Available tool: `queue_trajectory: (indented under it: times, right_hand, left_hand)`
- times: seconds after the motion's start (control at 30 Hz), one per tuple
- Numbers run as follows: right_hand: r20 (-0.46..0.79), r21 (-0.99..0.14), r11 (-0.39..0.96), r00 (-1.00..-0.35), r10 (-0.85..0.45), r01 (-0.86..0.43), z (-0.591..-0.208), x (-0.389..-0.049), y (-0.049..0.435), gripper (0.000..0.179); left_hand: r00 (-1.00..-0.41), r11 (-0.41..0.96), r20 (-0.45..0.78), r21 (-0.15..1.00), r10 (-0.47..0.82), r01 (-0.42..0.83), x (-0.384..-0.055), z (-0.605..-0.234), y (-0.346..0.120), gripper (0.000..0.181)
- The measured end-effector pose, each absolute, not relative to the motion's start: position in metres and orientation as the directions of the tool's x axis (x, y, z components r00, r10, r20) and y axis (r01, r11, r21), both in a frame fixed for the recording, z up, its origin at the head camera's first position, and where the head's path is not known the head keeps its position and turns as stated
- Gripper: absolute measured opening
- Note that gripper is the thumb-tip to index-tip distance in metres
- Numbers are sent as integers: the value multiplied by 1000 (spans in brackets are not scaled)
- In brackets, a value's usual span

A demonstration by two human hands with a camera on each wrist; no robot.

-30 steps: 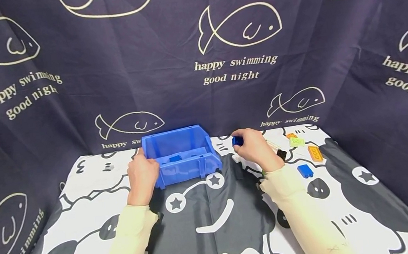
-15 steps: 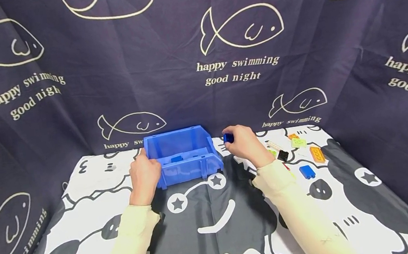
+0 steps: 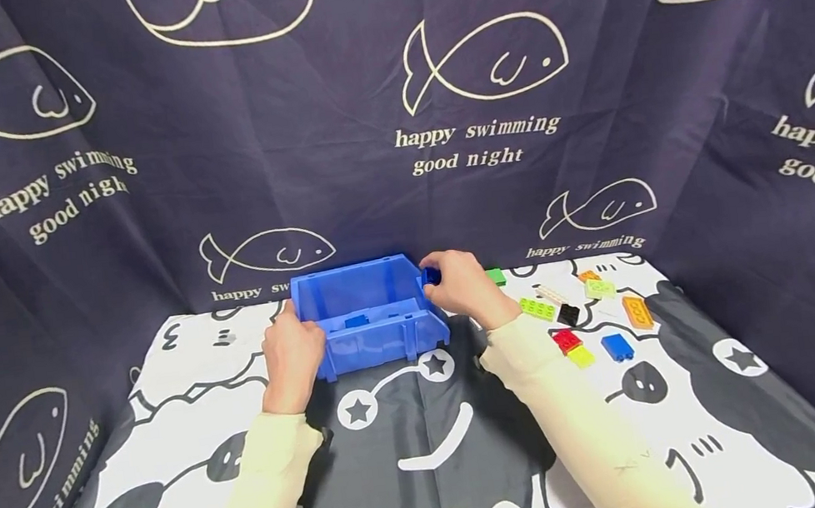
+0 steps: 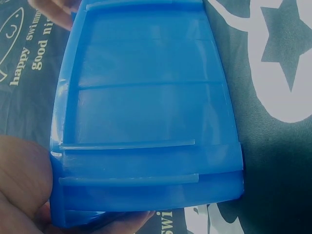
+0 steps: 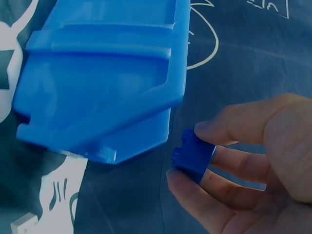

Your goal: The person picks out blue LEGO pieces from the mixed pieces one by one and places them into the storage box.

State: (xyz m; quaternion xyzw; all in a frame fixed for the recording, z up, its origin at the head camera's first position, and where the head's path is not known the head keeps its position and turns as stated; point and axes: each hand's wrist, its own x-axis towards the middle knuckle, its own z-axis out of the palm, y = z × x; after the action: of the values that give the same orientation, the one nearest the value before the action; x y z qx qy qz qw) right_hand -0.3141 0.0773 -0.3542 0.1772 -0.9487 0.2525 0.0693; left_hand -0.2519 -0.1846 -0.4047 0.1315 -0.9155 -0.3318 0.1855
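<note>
A blue plastic storage bin (image 3: 380, 344) stands against the back cloth, with a few blue pieces (image 3: 356, 321) lying inside it. My left hand (image 3: 293, 357) grips the bin at its left side; in the left wrist view the thumb (image 4: 22, 175) lies at the rim and fingertips show below. A dark blue toy building brick (image 5: 194, 157) is pinched between the thumb and fingers of my right hand (image 3: 462, 288). That hand is raised right beside the bin's right edge, and the brick's studs face the bin in the right wrist view.
Loose bricks lie to the right: green (image 3: 497, 277), lime (image 3: 537, 309), black (image 3: 569, 315), red (image 3: 566, 341), yellow (image 3: 581, 356), blue (image 3: 618, 347) and orange (image 3: 637, 312). A dark fish-print cloth (image 3: 351, 160) rises behind the patterned table cloth (image 3: 434, 486).
My right hand has moved left with the dark blue brick, from above the loose bricks to the bin's right edge, uncovering several bricks. My left hand keeps its hold on the bin.
</note>
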Motion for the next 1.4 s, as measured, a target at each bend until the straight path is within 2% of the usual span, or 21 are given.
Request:
queue_trajectory:
  times: [0.1, 0.33, 0.8, 1.2, 1.4]
  right_hand:
    - [212, -451, 808, -925, -314, -378, -353, -315, 71, 40]
    - [139, -445, 814, -927, -349, -373, -352, -319, 54, 40]
    - [22, -433, 846, -941, -337, -313, -359, -324, 28, 42]
    - [2, -424, 853, -942, -335, -304, -363, -324, 23, 41]
    - [-5, -438, 853, -948, -318, -284, -364, -322, 23, 40]
  left_hand:
    - [-898, 746, 248, 654, -363, -121, -251, -405, -184, 43]
    - [-897, 752, 259, 650, -358, -113, -251, -406, -183, 35]
    - [-895, 751, 259, 650, -363, -117, -251, -406, -182, 38]
    - [-896, 746, 242, 653, -372, -133, -250, -404, -183, 45]
    - [-895, 748, 248, 651, -370, -128, -250, -404, -183, 41]
